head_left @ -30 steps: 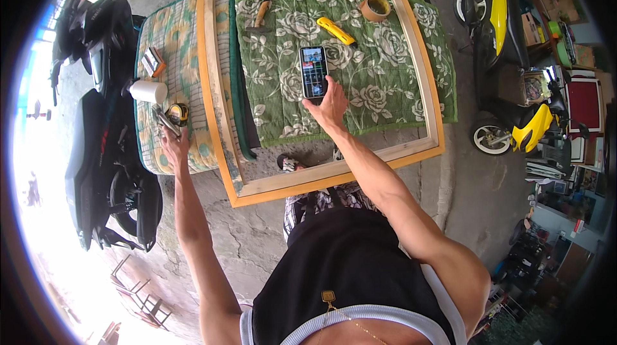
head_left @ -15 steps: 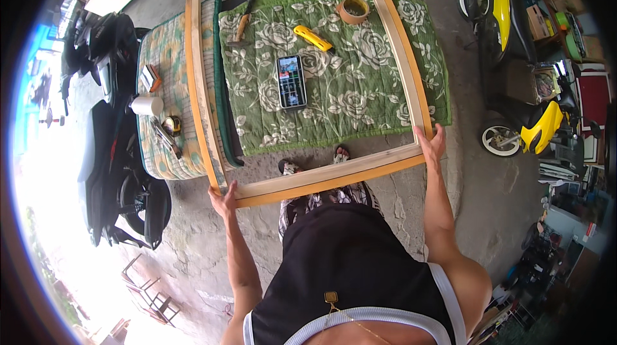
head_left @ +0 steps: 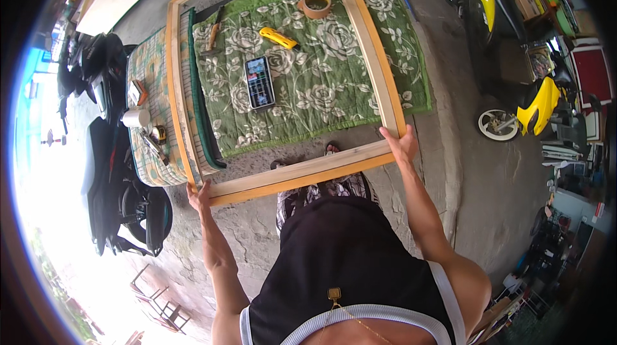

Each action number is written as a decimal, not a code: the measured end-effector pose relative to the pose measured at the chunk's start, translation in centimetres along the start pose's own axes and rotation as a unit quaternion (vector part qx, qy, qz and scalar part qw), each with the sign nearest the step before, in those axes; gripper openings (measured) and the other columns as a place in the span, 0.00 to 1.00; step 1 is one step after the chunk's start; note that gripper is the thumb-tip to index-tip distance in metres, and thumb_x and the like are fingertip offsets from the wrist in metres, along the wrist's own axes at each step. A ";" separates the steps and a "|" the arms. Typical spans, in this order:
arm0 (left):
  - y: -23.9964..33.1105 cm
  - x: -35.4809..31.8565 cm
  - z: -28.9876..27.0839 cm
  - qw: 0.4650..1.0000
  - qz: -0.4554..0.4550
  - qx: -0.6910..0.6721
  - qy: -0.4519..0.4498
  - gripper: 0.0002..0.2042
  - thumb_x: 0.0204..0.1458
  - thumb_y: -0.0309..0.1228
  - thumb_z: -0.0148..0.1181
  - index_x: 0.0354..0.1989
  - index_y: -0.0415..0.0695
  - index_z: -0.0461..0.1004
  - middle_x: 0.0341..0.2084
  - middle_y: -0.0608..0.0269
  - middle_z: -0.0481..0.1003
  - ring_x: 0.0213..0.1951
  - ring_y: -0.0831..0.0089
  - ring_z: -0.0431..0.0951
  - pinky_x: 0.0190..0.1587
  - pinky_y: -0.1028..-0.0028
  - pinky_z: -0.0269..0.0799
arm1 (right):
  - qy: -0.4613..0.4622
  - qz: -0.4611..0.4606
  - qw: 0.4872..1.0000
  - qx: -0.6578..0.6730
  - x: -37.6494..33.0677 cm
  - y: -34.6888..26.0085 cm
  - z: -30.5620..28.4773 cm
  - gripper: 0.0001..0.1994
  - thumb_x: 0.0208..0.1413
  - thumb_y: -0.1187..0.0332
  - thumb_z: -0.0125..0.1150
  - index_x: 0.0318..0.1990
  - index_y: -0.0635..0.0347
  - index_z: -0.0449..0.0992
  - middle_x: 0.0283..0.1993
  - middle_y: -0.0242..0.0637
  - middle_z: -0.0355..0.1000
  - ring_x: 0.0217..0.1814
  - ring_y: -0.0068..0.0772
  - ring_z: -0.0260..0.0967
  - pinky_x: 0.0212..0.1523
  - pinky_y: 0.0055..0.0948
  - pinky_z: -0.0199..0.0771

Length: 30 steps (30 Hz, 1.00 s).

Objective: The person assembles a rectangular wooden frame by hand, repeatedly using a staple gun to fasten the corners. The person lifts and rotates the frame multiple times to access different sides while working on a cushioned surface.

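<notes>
A large rectangular wooden frame (head_left: 299,172) is held up in front of me, its far side running out of the top of the picture. My left hand (head_left: 200,196) is closed around its near left corner. At the near right corner, my right hand (head_left: 402,144) grips it too. Through the frame's opening I see a green floral quilt (head_left: 302,126). On the quilt lie a phone (head_left: 259,82) with its screen lit, a yellow utility knife (head_left: 279,37), a hammer (head_left: 214,31) and a roll of brown tape (head_left: 315,5).
To the left, a patterned cushioned surface (head_left: 149,59) carries a tape measure (head_left: 158,133), a white cylinder (head_left: 136,118) and an orange-and-white box (head_left: 137,92). Dark motorbikes (head_left: 106,178) stand beyond it. On the right are a yellow-and-black motorbike (head_left: 538,106) and shelves with assorted goods.
Both hands and the wooden frame have shifted left in the picture. The quilt and the things on it also appear further left, as the view has turned slightly.
</notes>
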<state>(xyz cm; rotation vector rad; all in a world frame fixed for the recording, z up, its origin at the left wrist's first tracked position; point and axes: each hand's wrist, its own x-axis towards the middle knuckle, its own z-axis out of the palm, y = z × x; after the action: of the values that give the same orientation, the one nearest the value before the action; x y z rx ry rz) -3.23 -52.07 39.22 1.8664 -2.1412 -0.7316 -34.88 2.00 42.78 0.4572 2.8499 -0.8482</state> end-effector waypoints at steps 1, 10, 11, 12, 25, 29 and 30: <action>0.4 -0.1 0.0 0.999 -0.008 -0.019 -0.026 0.46 0.27 0.47 0.75 0.60 0.44 0.63 0.52 0.51 0.70 0.54 0.59 0.69 0.56 0.68 0.62 | -0.001 0.002 1.000 -0.012 0.4 0.1 0.4 0.37 0.31 0.38 0.70 0.40 0.60 0.71 0.35 0.48 0.76 0.38 0.51 0.75 0.38 0.44 0.74; 4.1 -3.6 3.4 0.969 0.162 0.136 0.128 0.46 0.38 0.59 0.65 0.63 0.45 0.58 0.62 0.46 0.56 0.63 0.49 0.54 0.62 0.54 0.54 | -0.045 -0.073 0.985 0.149 1.2 5.0 0.6 0.29 0.51 0.44 0.58 0.44 0.65 0.73 0.37 0.48 0.75 0.42 0.46 0.73 0.41 0.37 0.70; 5.2 -5.3 5.1 0.960 0.225 0.110 0.124 0.44 0.39 0.56 0.66 0.62 0.44 0.60 0.62 0.46 0.57 0.63 0.48 0.55 0.62 0.54 0.53 | -0.064 -0.066 0.983 0.158 1.2 5.4 0.2 0.28 0.52 0.45 0.58 0.43 0.65 0.74 0.36 0.48 0.75 0.41 0.46 0.73 0.40 0.37 0.70; 7.0 -7.5 6.5 0.947 0.287 0.082 0.119 0.42 0.40 0.53 0.68 0.61 0.43 0.61 0.61 0.46 0.58 0.63 0.48 0.55 0.62 0.54 0.53 | -0.083 -0.058 0.981 0.167 1.0 5.7 -0.1 0.27 0.52 0.45 0.58 0.41 0.66 0.75 0.36 0.48 0.75 0.40 0.45 0.73 0.39 0.37 0.70; 23.3 -25.3 15.4 0.778 0.567 -0.090 -0.256 0.36 0.42 0.41 0.67 0.60 0.43 0.61 0.57 0.45 0.63 0.60 0.49 0.60 0.60 0.53 0.55 | -0.067 0.025 0.957 0.282 -0.5 8.7 0.0 0.23 0.46 0.51 0.69 0.37 0.66 0.78 0.30 0.35 0.76 0.31 0.22 0.69 0.32 0.24 0.67; 34.0 -22.6 18.6 0.791 0.521 -0.119 -0.297 0.34 0.44 0.42 0.66 0.60 0.45 0.62 0.43 0.47 0.73 0.43 0.53 0.74 0.45 0.59 0.70 | -0.113 0.014 0.955 0.275 0.4 10.0 -0.1 0.23 0.45 0.51 0.69 0.35 0.67 0.78 0.29 0.35 0.75 0.29 0.23 0.70 0.30 0.24 0.68; 36.9 -21.5 19.7 0.806 0.468 -0.114 -0.343 0.34 0.45 0.43 0.66 0.60 0.45 0.61 0.37 0.50 0.76 0.38 0.54 0.77 0.39 0.62 0.74 | -0.125 0.009 0.950 0.285 0.7 10.2 -0.1 0.23 0.45 0.51 0.69 0.34 0.67 0.78 0.29 0.35 0.75 0.29 0.24 0.70 0.30 0.24 0.68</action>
<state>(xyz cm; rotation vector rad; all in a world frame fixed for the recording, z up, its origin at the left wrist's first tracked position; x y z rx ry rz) -40.56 -23.87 44.01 0.2283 -2.7538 -1.3970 -32.27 10.36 37.48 0.3952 2.3349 -1.6035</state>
